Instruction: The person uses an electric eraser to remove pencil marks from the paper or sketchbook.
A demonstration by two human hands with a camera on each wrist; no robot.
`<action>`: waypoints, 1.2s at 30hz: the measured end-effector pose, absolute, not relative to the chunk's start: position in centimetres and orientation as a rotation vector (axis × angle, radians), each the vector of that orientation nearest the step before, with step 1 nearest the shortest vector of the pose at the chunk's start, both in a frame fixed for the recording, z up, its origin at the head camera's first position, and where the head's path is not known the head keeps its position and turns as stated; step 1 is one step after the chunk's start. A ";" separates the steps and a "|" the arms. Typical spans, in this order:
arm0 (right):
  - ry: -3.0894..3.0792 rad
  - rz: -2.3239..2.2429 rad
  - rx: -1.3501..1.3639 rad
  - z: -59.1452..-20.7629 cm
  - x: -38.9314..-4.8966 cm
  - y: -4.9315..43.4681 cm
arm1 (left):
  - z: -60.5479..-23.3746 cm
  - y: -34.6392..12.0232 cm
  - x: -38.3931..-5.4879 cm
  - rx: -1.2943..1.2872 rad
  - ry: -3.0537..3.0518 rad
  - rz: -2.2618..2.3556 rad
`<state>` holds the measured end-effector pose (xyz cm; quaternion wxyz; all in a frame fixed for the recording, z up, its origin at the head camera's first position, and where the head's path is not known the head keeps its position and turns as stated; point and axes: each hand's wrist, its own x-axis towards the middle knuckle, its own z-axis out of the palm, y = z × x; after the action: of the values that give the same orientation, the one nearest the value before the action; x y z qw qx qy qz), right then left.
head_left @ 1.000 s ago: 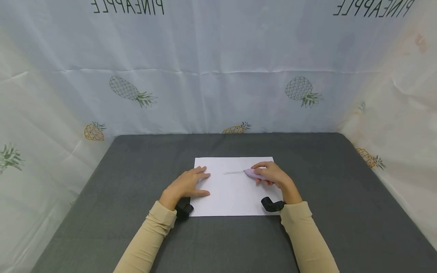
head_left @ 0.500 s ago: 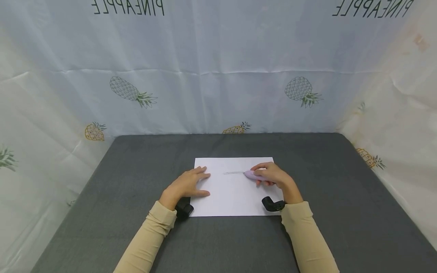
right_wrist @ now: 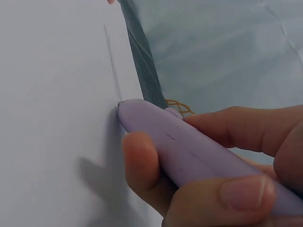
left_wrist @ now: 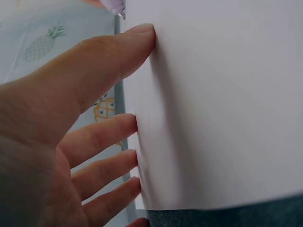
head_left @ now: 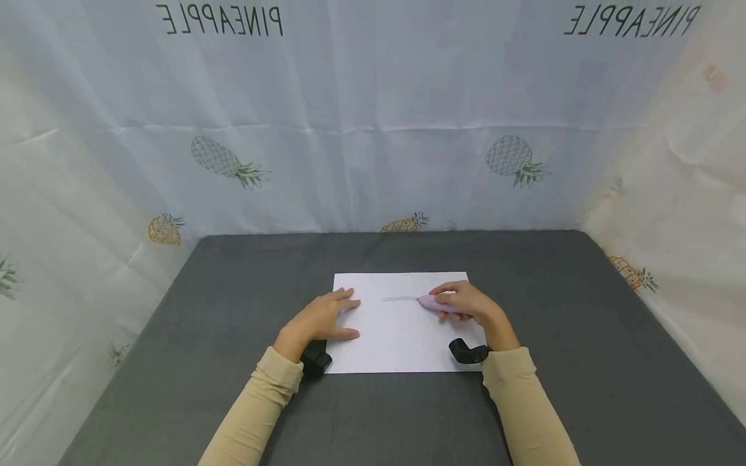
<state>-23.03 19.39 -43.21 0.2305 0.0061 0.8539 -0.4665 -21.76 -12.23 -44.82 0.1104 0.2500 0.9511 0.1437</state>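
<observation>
A white sheet of paper (head_left: 396, 343) lies flat on the dark grey table. My left hand (head_left: 320, 317) rests on its left edge, fingers spread and thumb extended; the left wrist view shows the fingertips (left_wrist: 127, 124) against the paper. In my right hand (head_left: 471, 305) I grip a thick lilac pen-shaped tool (right_wrist: 189, 146), thumb and fingers around its body. A small button-like bump (right_wrist: 174, 112) sits on its side. Its tip meets the paper at the right end of thin grey lines (right_wrist: 112, 66) running along the sheet's far part.
The dark grey table (head_left: 262, 272) extends around the paper on all sides. Behind it hangs a pale curtain (head_left: 373, 175) printed with pineapples. Black wrist cameras (head_left: 466, 351) sit at both wrists, below tan sleeves (head_left: 530, 408).
The head view has tilted slightly, so the scene sits a little lower. Both hands hold nearly the same places, and the tool's tip stays at the right end of the lines.
</observation>
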 end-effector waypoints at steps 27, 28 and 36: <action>2.354 -1.264 0.009 -43.1 -22.9 19.1 | -45.0 -12.2 -21.8 0.741 2.788 0.407; 2.358 -1.271 0.016 -43.1 -23.0 19.1 | -45.0 -12.2 -21.8 0.740 2.788 0.409; 2.419 -1.283 -0.001 -43.0 -23.1 19.1 | -44.7 -12.2 -21.8 0.744 2.784 0.417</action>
<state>-23.12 19.13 -43.04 0.2004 -0.0004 0.8656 -0.4589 -21.80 -12.18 -44.69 0.1147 0.2538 0.9498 0.1424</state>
